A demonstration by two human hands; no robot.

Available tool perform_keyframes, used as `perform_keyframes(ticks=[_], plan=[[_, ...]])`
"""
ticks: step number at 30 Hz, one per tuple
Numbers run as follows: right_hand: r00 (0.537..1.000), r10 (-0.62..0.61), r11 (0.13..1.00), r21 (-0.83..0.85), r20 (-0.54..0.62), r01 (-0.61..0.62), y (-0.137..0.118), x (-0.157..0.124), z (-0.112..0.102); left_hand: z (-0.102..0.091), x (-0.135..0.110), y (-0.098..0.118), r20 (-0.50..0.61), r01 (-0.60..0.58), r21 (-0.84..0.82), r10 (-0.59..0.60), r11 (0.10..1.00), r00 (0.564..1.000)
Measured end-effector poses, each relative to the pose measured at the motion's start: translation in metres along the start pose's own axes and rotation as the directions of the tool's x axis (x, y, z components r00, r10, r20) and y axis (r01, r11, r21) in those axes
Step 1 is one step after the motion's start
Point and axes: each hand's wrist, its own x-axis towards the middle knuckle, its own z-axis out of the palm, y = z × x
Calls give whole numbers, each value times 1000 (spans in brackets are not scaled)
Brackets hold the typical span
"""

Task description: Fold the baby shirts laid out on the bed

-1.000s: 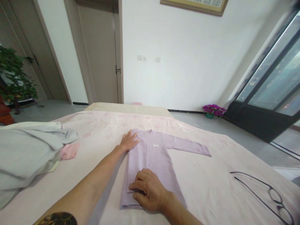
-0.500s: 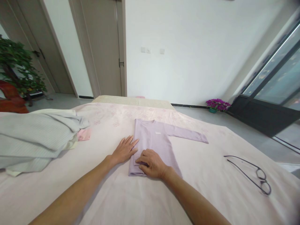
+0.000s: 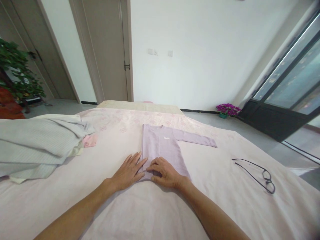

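Observation:
A lilac striped long-sleeved top point(image 3: 162, 146) lies flat on the pale pink sheet point(image 3: 225, 200). Its left side is folded inward and its right sleeve stretches out to the right. My left hand point(image 3: 128, 171) lies flat with fingers spread at the top's lower left edge, the fingertips touching the fold. My right hand point(image 3: 166, 172) presses down on the bottom hem, fingers curled over the cloth. Neither hand lifts the garment.
A heap of grey-striped and cream clothes point(image 3: 35, 143) with a pink piece point(image 3: 90, 140) lies at the left. Dark-rimmed glasses point(image 3: 260, 171) lie on the sheet at the right. Beyond the bed are a door point(image 3: 110, 53), a green plant point(image 3: 15, 73) and purple flowers point(image 3: 228, 109).
My left hand slid down from the top's shoulder along the folded edge to the hem. My right hand stayed on the lower part. The view has pulled back from the garment.

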Motion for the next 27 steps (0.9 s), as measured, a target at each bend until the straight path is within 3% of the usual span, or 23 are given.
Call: perform_keyframes(ticks=[4,7,10,13,15,17,18,24,27], plan=[[1000,10,1000,22,19,-11,0,0,-4,-4,5,5,-61,-22,5,22,1000,998],[998,14,997,76,60,-19,5,-1,-14,-12,22,8,-113,-71,-19,68,997,991],[989,150,988,45,-10,-149,25,-6,-30,-21,50,15,-131,-95,-64,86,993,988],[918,353,924,-85,-180,-372,68,-17,-53,-22,78,27,-84,-146,-96,138,985,987],[796,533,782,-191,-287,-593,106,-29,-75,-18,90,37,-21,-157,-112,155,981,988],[573,742,520,-241,-349,-820,142,-43,-100,-10,96,44,42,-145,-111,151,983,988],[491,780,431,-235,-389,-871,158,-51,-112,-6,96,47,58,-142,-104,148,984,987],[75,864,19,-118,-498,-993,216,-102,-171,3,94,50,87,-132,-85,140,988,986],[-79,876,-113,-41,-476,-993,233,-118,-182,-1,95,51,116,-113,-95,123,989,986]])
